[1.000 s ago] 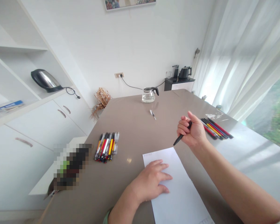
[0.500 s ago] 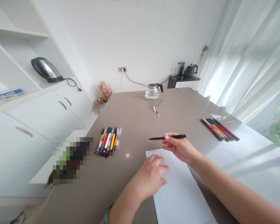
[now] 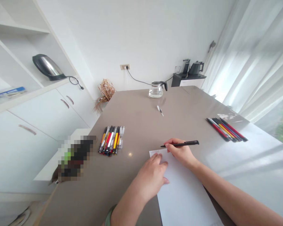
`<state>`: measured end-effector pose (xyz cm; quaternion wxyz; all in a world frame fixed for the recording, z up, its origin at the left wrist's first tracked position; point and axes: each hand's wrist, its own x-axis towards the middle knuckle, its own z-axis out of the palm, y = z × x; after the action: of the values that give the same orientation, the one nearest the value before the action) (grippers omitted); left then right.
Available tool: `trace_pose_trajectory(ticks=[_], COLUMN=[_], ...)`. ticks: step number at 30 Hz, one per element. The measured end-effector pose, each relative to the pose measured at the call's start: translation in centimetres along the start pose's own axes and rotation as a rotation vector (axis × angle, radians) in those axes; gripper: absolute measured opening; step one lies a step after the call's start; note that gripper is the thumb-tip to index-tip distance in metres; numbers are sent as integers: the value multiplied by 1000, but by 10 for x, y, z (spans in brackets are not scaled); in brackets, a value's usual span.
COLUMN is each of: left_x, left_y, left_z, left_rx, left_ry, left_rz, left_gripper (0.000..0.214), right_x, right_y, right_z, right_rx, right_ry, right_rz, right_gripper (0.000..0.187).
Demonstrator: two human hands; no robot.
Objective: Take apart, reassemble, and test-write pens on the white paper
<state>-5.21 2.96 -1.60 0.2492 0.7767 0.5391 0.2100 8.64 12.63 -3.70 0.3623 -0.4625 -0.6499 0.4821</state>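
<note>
My right hand point(image 3: 180, 153) is closed round a black pen point(image 3: 182, 144), held level with its tip pointing left, just above the top edge of a white sheet of paper point(image 3: 186, 197). My left hand point(image 3: 153, 176) lies flat with fingers stretched out on the sheet's upper left part, pinning it to the grey-brown table point(image 3: 136, 125). Small marks show at the sheet's top left corner.
A bundle of several coloured pens point(image 3: 112, 139) lies to the left of the sheet, another row of pens point(image 3: 226, 129) at the right. A single pen point(image 3: 160, 110) and a glass carafe point(image 3: 157, 89) sit farther back. White cabinets with a kettle point(image 3: 48, 67) stand left.
My right hand came from the right row of pens with the black pen, turned it level and lowered it to the sheet's top edge. My left hand slid slightly up the paper.
</note>
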Motion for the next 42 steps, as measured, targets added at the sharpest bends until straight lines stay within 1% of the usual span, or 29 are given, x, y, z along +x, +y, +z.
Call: trace_pose_trajectory(ticks=[3, 6, 9, 14, 19, 23, 29, 32, 37, 42], left_x=[-1, -1, -1, -2, -1, -1, -2, -1, -1, -1], left_y=[1, 2, 2, 1, 2, 1, 0, 0, 1, 1], left_z=[-2, -3, -4, -4, -4, -3, 0, 0, -1, 0], left_rx=[74, 108, 111, 111, 105, 110, 126, 124, 120, 101], left_ry=[-70, -77, -73, -70, -77, -86, -89, -87, -87, -81], left_rz=[-24, -25, -22, -13, -10, -16, -16, -16, -16, -12], left_gripper=[33, 29, 26, 28, 27, 33, 37, 39, 34, 33], right_x=[0, -2, -2, -1, -1, -1, 0, 0, -1, 0], right_y=[0, 0, 1, 2, -1, -3, -1, -1, -1, 0], right_z=[3, 6, 8, 10, 10, 8, 9, 9, 9, 9], right_rx=[-111, -182, -216, -248, -268, -263, -235, -255, -280, -277], right_ry=[-8, -46, -47, -38, -56, -40, -27, -31, -47, -29], right_rz=[-48, -64, -72, -86, -62, -48, -77, -76, -71, -79], right_gripper=[14, 16, 16, 16, 16, 16, 16, 16, 15, 17])
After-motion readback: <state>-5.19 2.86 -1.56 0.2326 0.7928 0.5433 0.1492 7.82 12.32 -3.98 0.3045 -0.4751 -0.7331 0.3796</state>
